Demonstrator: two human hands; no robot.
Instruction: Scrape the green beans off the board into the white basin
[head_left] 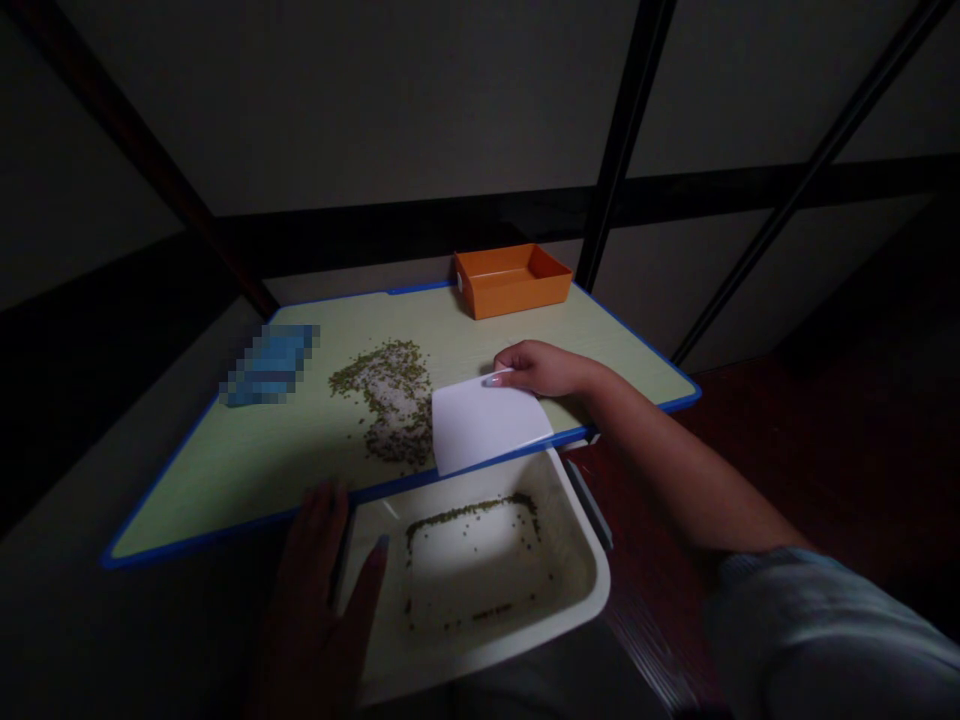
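Green surface [277, 450]. Right hand [544, 370] reaches from 4 o'clock, pinching white card [487, 425]. Left hand [322, 590] open, at 9 o'clock of tub [600, 590].

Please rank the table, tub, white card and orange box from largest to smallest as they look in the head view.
1. Table
2. Tub
3. White card and orange box, unranked: they look similar in size, and the card is nearer the camera.

1. 1 grain pile [391, 400] is lying on 1 tabletop [600, 365]; indiv. grains too many to ct.
2. 1 orange box [517, 293] is sitting at approx. 2 o'clock from pile.
3. 1 blue item [271, 366], blurred, is lying at 9.
4. 1 white sheet [487, 425] is showing at 3.
5. 1 basin [596, 590] is showing at 5.
6. 2 hands: R hand [536, 370] is gripping at 3, L hand [319, 590] is hovering at 7.
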